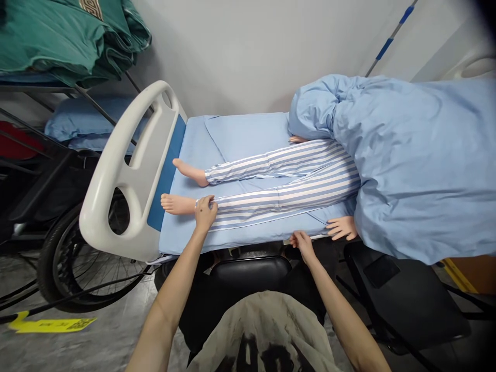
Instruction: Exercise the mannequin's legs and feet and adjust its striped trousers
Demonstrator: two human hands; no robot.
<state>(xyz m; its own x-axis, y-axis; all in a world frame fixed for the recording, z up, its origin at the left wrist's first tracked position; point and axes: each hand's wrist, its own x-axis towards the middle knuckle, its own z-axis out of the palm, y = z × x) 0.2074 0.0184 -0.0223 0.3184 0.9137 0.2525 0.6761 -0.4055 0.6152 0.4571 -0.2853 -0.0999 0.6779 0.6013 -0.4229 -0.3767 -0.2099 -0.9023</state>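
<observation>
A manikin in blue-and-white striped trousers lies on a light-blue bed sheet. My left hand is at the cuff of the nearer leg, just above the bare foot; its fingers and thumb are bent in on the cloth. The farther bare foot lies beyond it. At the bed's near edge, my right hand has its fingers curled in, and whatever may be inside them is hidden. To its right rests the manikin's spread hand.
A light-blue quilt covers the manikin's upper part. The white bed end board rises at the left, with a wheel below. Black chairs stand by the near side. A green bundle lies on a rack at upper left.
</observation>
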